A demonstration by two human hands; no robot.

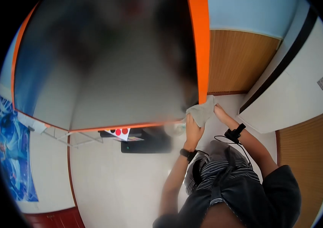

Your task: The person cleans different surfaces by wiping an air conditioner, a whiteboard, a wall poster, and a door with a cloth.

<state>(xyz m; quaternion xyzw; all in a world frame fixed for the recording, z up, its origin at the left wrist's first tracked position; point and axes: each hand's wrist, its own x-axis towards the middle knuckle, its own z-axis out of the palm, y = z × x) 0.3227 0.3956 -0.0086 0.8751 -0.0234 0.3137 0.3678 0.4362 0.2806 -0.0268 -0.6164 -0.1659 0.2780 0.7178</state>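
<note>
At the lower right corner of a large orange-edged panel (201, 53), the left hand (194, 131) was closed on a pale grey cloth (204, 110), its fingers pressing into the near side of the fabric. The right hand (219, 111) gripped the cloth's right end (some of its fingers were hidden, so their exact hold could not be told). Between the two hands the cloth hung in folds and overlapped the panel's corner.

A black wristband (188, 154) circled the left wrist, and a black strapped device (234, 133) with a thin cable sat on the right one. Closer to the body came a striped waistband and a dark top (241, 190). Left of the left hand, beyond the panel's lower edge, were a black flat-topped object (146, 147), a white sheet with red dots (119, 132) and, farther left, a metal rack (80, 141).

Farther out, wood-grain panelling (237, 60) and a white door (298, 83) stood to the right; a blue poster (14, 155) covered part of the far left wall.
</note>
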